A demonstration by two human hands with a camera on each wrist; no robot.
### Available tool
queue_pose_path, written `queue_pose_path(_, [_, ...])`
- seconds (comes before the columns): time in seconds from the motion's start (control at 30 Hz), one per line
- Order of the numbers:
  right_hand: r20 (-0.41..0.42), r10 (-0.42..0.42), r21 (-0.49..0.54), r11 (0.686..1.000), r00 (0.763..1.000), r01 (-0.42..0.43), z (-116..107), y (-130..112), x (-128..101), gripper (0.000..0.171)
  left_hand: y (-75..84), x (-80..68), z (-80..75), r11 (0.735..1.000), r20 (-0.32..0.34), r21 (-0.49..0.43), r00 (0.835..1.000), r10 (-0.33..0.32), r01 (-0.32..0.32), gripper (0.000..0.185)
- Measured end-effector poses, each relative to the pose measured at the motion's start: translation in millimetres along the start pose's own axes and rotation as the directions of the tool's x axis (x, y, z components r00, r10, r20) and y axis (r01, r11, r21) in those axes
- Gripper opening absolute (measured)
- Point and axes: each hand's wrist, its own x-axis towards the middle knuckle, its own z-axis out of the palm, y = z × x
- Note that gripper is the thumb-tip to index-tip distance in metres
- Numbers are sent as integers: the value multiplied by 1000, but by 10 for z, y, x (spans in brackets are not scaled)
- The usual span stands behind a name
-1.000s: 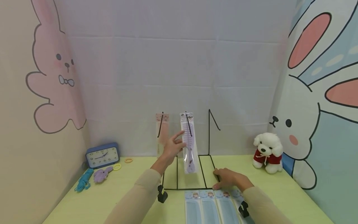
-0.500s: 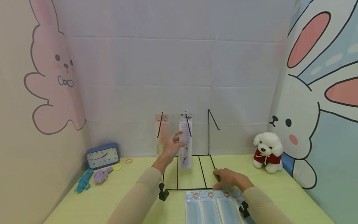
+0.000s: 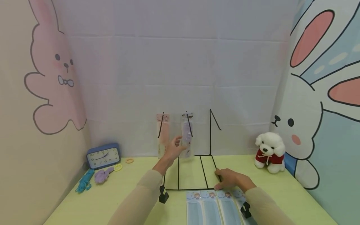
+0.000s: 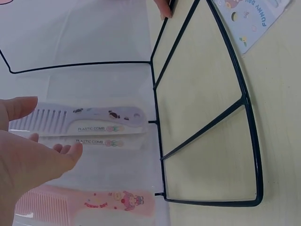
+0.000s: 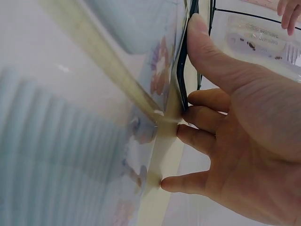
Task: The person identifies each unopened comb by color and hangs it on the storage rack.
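Blue is the alarm clock [image 3: 103, 156] at the lower left of the head view, with a teal cord [image 3: 83, 183], a purple plush toy [image 3: 102, 175] and two small hair rings [image 3: 122, 164] lying by it on the yellow-green desk [image 3: 92, 203]. At centre your left hand [image 3: 172, 148] is released, fingers straight, just beside the packaged lilac plastic comb [image 3: 187, 135] hanging on the black wire rack [image 3: 210, 134]; whether it touches, you cannot tell. A packaged pink comb [image 3: 162, 132] hangs to its left. Lower, your right hand [image 3: 229, 178] rests relaxed on the rack's base wire, thumb along it, above the row of packaged blue combs [image 3: 213, 207]. At right sits a white plush dog [image 3: 268, 152].
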Motion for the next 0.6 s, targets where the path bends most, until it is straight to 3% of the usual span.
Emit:
queue_pose_path(0.2, [7,-9,-1,1000,1000,9,20,15,8,74,-155,-85,-31,999,28,-21,999,25,-25,57])
queue_pose_path(0.3, [7,-11,-6,1000,1000,11,19,15,4,74,-216,-202,-24,995,84,50,993,80,-84,58])
queue_pose_path(0.37, [5,-12,-7,1000,1000,12,10,15,-5,74,-229,-311,-5,980,150,133,980,127,-147,60])
queue_pose_path(0.43, [3,-14,-10,1000,1000,14,2,19,-14,74,-236,-431,7,941,233,245,956,177,-234,63])
queue_pose_path(0.5, [4,-22,-6,1000,1000,22,-3,21,-13,74,-238,-551,-5,882,314,356,929,197,-307,64])
queue_pose_path(0.6, [7,-35,-6,999,999,35,-1,26,-7,75,-265,-701,-82,777,413,507,896,161,-373,65])
